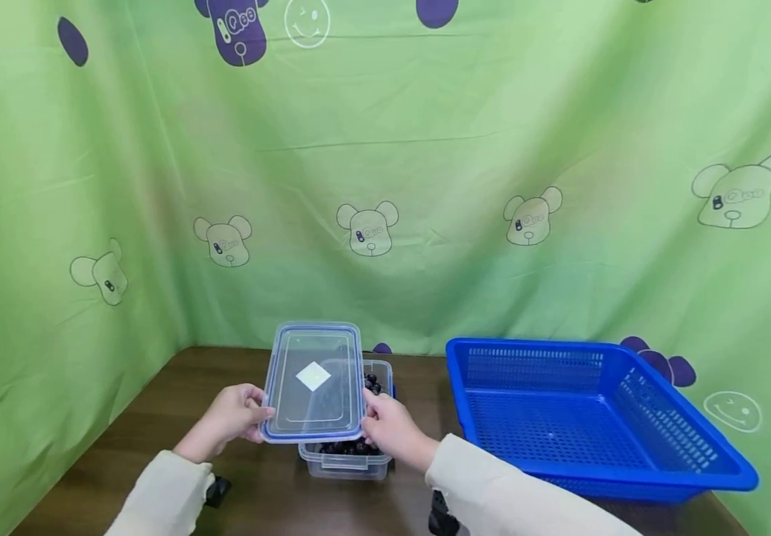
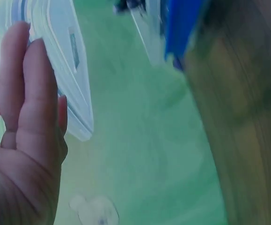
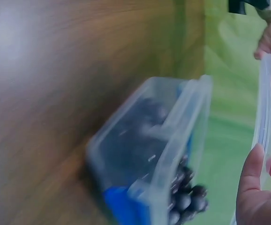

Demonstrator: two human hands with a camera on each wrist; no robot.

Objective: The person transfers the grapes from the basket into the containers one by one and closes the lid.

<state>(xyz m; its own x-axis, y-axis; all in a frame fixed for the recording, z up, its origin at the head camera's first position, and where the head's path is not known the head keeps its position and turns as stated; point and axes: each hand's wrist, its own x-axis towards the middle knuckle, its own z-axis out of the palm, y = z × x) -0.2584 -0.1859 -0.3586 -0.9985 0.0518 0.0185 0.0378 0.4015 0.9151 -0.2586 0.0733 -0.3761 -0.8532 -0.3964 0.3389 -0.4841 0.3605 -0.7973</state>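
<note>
Both hands hold a clear plastic lid with a blue seal and a white diamond label, raised above a clear container. My left hand pinches its left edge, thumb on top and fingers beneath. At the opposite edge, my right hand pinches it between thumb and fingers. Below, the clear plastic container stands on the table, partly covered by the lid in the head view. Dark round fruits like grapes fill it up to the rim, and a blue clip shows on its side.
A large blue perforated basket stands on the right of the brown wooden table. Behind and at both sides hangs a green curtain with bear prints, close to the table's edges.
</note>
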